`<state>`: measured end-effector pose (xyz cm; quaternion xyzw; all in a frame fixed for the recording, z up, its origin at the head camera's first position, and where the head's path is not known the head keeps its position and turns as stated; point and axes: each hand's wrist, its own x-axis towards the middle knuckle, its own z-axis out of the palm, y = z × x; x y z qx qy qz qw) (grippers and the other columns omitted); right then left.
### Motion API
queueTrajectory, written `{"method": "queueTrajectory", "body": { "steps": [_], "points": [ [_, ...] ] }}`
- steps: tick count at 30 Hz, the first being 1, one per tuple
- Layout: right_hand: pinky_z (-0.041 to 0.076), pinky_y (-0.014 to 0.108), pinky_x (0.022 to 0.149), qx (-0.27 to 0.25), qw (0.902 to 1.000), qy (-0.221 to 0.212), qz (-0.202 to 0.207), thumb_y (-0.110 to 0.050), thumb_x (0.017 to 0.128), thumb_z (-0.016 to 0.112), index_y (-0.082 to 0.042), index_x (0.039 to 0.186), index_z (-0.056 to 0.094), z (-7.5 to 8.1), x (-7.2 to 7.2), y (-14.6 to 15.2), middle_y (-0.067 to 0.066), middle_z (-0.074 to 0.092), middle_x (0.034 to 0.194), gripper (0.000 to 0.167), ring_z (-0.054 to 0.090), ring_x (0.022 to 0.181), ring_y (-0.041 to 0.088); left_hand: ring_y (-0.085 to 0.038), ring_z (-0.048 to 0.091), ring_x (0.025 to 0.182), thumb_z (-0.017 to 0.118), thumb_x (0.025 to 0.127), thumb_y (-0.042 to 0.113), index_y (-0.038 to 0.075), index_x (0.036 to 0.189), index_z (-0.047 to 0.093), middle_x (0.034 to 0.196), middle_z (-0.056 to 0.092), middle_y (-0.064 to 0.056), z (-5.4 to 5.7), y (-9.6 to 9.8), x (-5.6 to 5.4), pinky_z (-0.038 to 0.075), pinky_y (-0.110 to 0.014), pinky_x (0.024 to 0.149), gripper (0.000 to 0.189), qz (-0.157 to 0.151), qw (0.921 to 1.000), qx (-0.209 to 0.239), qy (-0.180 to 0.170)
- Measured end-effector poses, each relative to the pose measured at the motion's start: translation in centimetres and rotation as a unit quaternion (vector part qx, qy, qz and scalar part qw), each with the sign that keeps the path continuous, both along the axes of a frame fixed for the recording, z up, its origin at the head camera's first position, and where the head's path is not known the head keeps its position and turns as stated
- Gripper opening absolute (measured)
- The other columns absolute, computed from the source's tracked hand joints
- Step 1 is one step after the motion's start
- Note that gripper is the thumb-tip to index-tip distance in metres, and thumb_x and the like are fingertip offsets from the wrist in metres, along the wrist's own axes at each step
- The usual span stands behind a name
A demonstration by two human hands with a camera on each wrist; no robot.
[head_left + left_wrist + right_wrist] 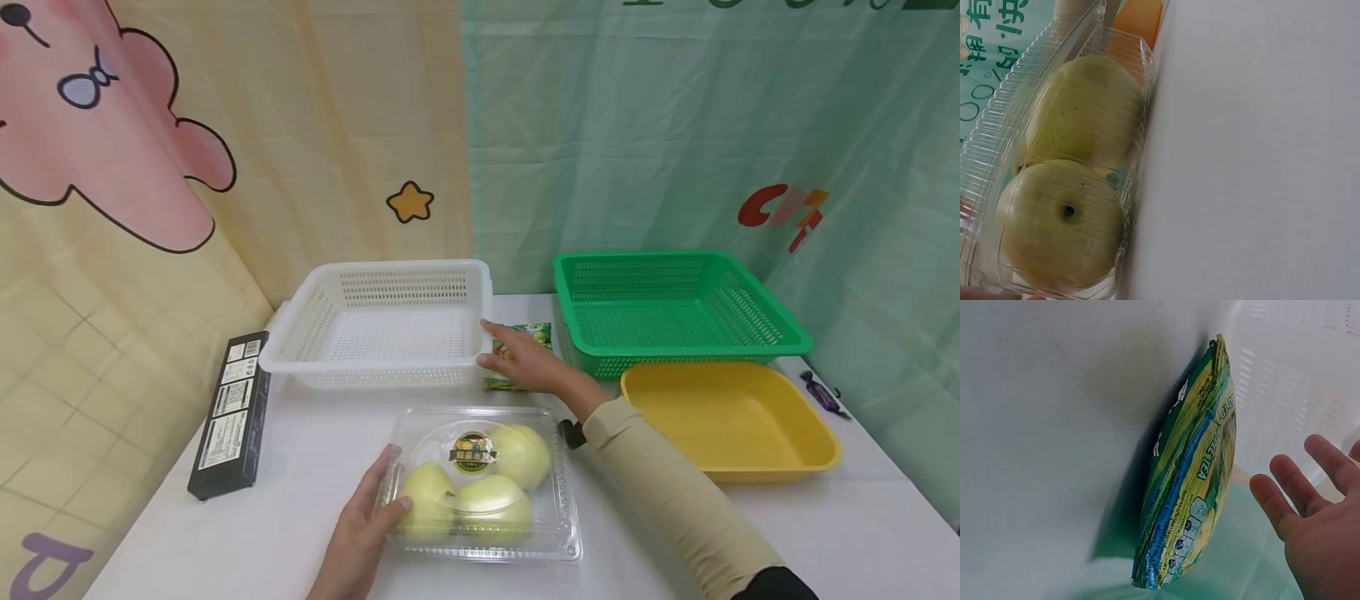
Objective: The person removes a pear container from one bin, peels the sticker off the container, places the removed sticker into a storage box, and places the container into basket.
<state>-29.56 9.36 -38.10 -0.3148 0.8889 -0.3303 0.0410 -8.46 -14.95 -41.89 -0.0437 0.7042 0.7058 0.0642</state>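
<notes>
A clear plastic fruit box lies near the front of the table, with three round yellow-green fruits inside and a dark round label on its lid. My left hand grips the box's left side, thumb over the top edge. In the left wrist view, two fruits show through the ribbed wall. My right hand reaches to the right rim of the white basket, its fingers spread. Beneath it lies a green-and-yellow packet printed "apple tea", standing apart from the fingers in the right wrist view.
A green basket stands at the back right, with a yellow tray in front of it. A long black box lies along the left edge. Near the right edge is a small purple-wrapped candy. Printed curtains hang behind the table.
</notes>
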Motion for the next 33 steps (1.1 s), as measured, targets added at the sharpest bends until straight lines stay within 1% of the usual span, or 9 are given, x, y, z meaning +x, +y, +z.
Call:
{"method": "queueTrajectory", "body": {
  "steps": [4, 9, 12, 15, 19, 22, 27, 30, 33],
  "points": [
    [0.044, 0.046, 0.102, -0.002, 1.0, 0.0, 0.006, -0.043, 0.096, 0.048, -0.008, 0.151, 0.021, 0.1, 0.0, 0.0, 0.013, 0.039, 0.148, 0.07, 0.058, 0.117, 0.027, -0.039, -0.004, 0.147, 0.061, 0.087, 0.018, 0.009, 0.151, 0.017, 0.16, 0.005, -0.014, -0.1, 0.4, 0.2, 0.003, -0.06, 0.115, 0.078, 0.0, 0.9999, 0.006, 0.008],
    [0.044, 0.045, 0.102, 0.002, 1.0, 0.003, 0.003, -0.044, 0.096, 0.048, -0.011, 0.151, 0.021, 0.1, 0.0, 0.2, 0.012, 0.04, 0.148, 0.07, 0.058, 0.117, 0.026, -0.04, -0.003, 0.146, 0.061, 0.087, 0.017, 0.009, 0.151, 0.016, 0.16, 0.006, -0.014, -0.1, 0.8, 0.2, 0.003, -0.06, 0.114, 0.078, -0.001, 0.9999, 0.0, 0.016],
    [0.043, 0.046, 0.104, 0.003, 1.0, 0.006, 0.006, -0.044, 0.095, 0.048, -0.01, 0.151, 0.021, 0.1, -0.1, 0.3, 0.013, 0.039, 0.148, 0.07, 0.057, 0.118, 0.027, -0.039, -0.002, 0.146, 0.061, 0.087, 0.018, 0.011, 0.151, 0.017, 0.16, 0.007, -0.012, -0.1, 1.0, 0.2, 0.005, -0.059, 0.115, 0.078, 0.003, 0.9999, -0.005, 0.014],
    [0.037, 0.049, 0.109, 0.01, 0.9999, 0.009, 0.002, -0.044, 0.095, 0.048, -0.011, 0.151, 0.021, 0.2, -0.2, 0.6, 0.014, 0.037, 0.15, 0.07, 0.048, 0.129, 0.03, -0.039, -0.001, 0.147, 0.06, 0.087, 0.019, 0.012, 0.151, 0.018, 0.16, 0.008, -0.011, -0.1, 1.1, 0.3, 0.007, -0.059, 0.115, 0.077, 0.008, 0.9998, -0.014, 0.01],
    [0.024, 0.055, 0.114, 0.016, 0.9995, 0.016, -0.022, -0.042, 0.096, 0.049, -0.013, 0.151, 0.022, 0.6, -0.2, 1.3, 0.015, 0.034, 0.152, 0.068, 0.03, 0.141, 0.034, -0.039, -0.001, 0.147, 0.06, 0.087, 0.021, 0.012, 0.151, 0.019, 0.16, 0.008, -0.011, 0.1, 1.2, 0.4, 0.007, -0.06, 0.114, 0.077, 0.013, 0.9997, -0.02, 0.009],
    [0.025, 0.057, 0.113, 0.003, 0.9992, 0.023, -0.033, -0.038, 0.096, 0.051, -0.011, 0.15, 0.025, 1.1, -0.1, 1.9, 0.016, 0.036, 0.15, 0.066, 0.033, 0.139, 0.036, -0.039, -0.001, 0.147, 0.06, 0.087, 0.02, 0.012, 0.151, 0.02, 0.16, 0.009, -0.01, 0.1, 1.2, 0.5, 0.006, -0.061, 0.114, 0.076, 0.015, 0.9997, -0.018, 0.01],
    [0.033, 0.057, 0.108, -0.032, 0.9983, 0.019, -0.044, -0.034, 0.096, 0.052, -0.009, 0.148, 0.03, 2.3, 0.7, 2.8, 0.017, 0.039, 0.148, 0.062, 0.04, 0.133, 0.037, -0.037, -0.002, 0.147, 0.061, 0.087, 0.02, 0.015, 0.151, 0.02, 0.161, 0.009, -0.008, 0.1, 1.3, 0.6, 0.004, -0.06, 0.115, 0.076, 0.019, 0.9997, -0.012, 0.005],
    [0.032, 0.057, 0.109, -0.041, 0.9978, 0.023, -0.048, -0.037, 0.096, 0.052, -0.009, 0.147, 0.031, 3.1, 1.5, 3.4, 0.016, 0.038, 0.149, 0.062, 0.039, 0.133, 0.037, -0.037, -0.003, 0.147, 0.061, 0.086, 0.02, 0.016, 0.151, 0.019, 0.161, 0.008, -0.008, 0.1, 1.4, 0.6, 0.004, -0.062, 0.114, 0.077, 0.017, 0.9998, -0.01, 0.004],
    [0.032, 0.056, 0.11, -0.04, 0.9973, 0.041, -0.047, -0.042, 0.094, 0.052, -0.008, 0.146, 0.033, 3.9, 2.6, 3.9, 0.015, 0.038, 0.149, 0.065, 0.037, 0.135, 0.035, -0.039, -0.003, 0.147, 0.061, 0.087, 0.019, 0.016, 0.151, 0.019, 0.161, 0.009, -0.009, 0.0, 1.7, 0.7, 0.004, -0.063, 0.114, 0.077, 0.014, 0.9999, -0.001, 0.01]
  ]
}}
